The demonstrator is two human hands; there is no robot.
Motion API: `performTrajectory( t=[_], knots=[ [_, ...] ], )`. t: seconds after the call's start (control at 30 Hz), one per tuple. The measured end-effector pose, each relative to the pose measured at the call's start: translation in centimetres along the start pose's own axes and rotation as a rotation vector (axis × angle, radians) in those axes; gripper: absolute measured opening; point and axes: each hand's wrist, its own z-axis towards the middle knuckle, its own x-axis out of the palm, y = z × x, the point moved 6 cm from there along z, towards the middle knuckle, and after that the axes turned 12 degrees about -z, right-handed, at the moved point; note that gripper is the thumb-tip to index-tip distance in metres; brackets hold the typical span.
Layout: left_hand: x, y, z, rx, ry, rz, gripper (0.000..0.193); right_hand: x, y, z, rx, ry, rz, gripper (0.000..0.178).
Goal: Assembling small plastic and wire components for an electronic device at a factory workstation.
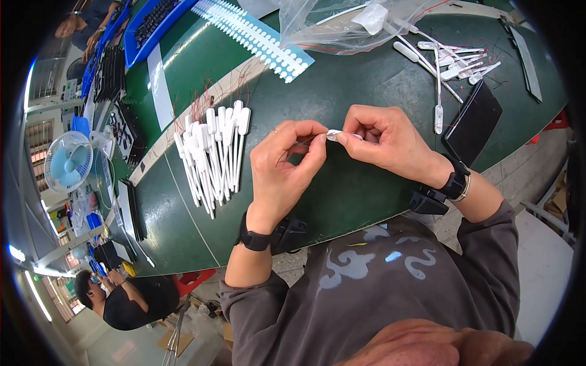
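The left hand (287, 160) is pinching the left end of a small white part (333, 135) between thumb and forefinger, while the right hand (387, 139) is grasping its right end, with a white tip showing below the fingers. The part is hovering above the near middle of the green worktable (342, 210), and its finer details are hiding behind the fingertips. Both wrists are wearing black straps.

To the left of the left hand, a bundle of white long-stemmed plastic sticks (210, 149) is lying with stems pointing near and thin red wires trailing from the far ends. Beyond the right hand, looser white wired pieces (455, 64) are lying in a heap, and a black flat rectangular device (474, 124) is resting just nearer. On the far side, a clear plastic bag (339, 33) is lying beside a light-blue sheet of white stickers (262, 46). At far left, a blue tray (129, 46) is holding dark parts; a blue-bladed fan (68, 161) is standing farther left. A co-worker in black (137, 302) is sitting at the left.
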Motion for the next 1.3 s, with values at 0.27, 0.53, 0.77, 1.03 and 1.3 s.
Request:
performTrajectory(
  t=[0.27,0.53,0.77,1.03,1.3],
  knots=[
    [0.1,0.9,-0.8,-0.273,0.008,-0.306,0.015,0.5,0.1,-0.1,0.029,0.032,0.09,0.018],
    [-0.1,1.0,-0.8,-0.268,0.014,-0.295,0.015,0.8,0.0,0.1,0.025,0.084,0.095,0.018],
    [-0.2,0.8,-1.2,-0.27,0.027,-0.338,0.016,0.8,0.8,-0.3,0.038,0.12,0.083,0.018],
    [-0.2,0.4,-1.9,-0.329,0.042,-0.484,0.019,1.3,1.2,-0.9,0.009,0.136,0.086,0.019],
    [-1.0,0.0,-3.8,-0.378,0.005,-0.499,0.019,2.5,2.8,-1.9,0.133,0.219,0.091,0.029]
  ],
)
